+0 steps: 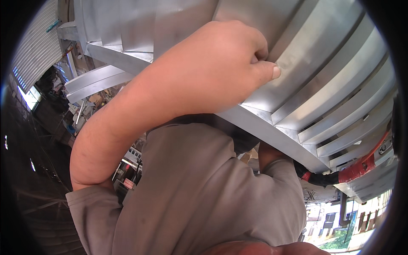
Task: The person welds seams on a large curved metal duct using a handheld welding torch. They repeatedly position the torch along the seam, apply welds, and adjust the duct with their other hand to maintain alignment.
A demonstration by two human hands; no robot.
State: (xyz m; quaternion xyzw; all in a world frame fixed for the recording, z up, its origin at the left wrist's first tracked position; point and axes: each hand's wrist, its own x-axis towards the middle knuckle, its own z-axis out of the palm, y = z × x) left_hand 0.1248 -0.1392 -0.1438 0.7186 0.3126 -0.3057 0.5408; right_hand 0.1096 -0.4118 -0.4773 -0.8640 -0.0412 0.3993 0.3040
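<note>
My left arm reaches across a silvery metal frame with long parallel slats (pixel 297 63). At its end my left hand (pixel 238 59) is closed, its fingers curled under and out of sight. The thumb points right, against or just above a slat; I cannot tell which. Whatever the curled fingers hold, if anything, is hidden. A flat metal edge bar (pixel 272 131) joins the slat ends and runs close in front of my body. My right forearm (pixel 270 154) passes beneath this bar, and the right hand is hidden there.
A thick black cable wrapped in red tape (pixel 359 168) lies by the frame's right end. At left, a loose metal profile (pixel 100 81) juts out above cluttered goods. Corrugated sheet (pixel 38 42) stands at the upper left. Bright daylight shows at the lower right.
</note>
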